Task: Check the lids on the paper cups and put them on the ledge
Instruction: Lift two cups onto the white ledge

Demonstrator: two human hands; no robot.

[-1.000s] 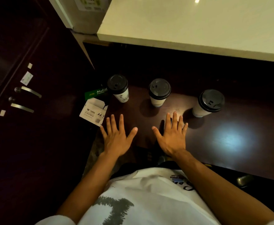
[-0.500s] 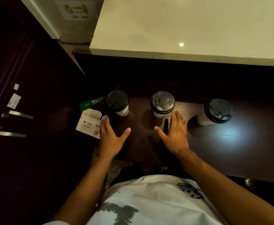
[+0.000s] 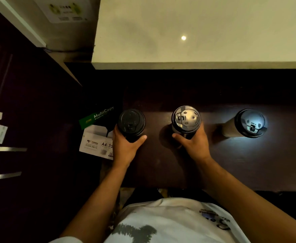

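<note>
Three paper cups with black plastic lids stand in a row on a dark wooden counter [image 3: 248, 163]. My left hand [image 3: 126, 146] wraps around the left cup [image 3: 131, 121] from the near side. My right hand [image 3: 192, 144] grips the middle cup [image 3: 185, 119] the same way, fingers around its wall. The right cup [image 3: 250, 122] stands alone, tilted in view, with light glaring on its lid. The pale stone ledge [image 3: 196, 41] lies beyond the cups, higher than the counter, with nothing on it.
A box of A4 copy paper [image 3: 98, 137] sits low at the left of the counter's end. Dark cabinet doors with metal handles [image 3: 9, 149] are on the far left. A pale wall panel with a sticker [image 3: 65, 13] rises at the ledge's left end.
Both hands slid forward from lying flat on the counter and closed around the left and middle cups. My head moved forward over the counter.
</note>
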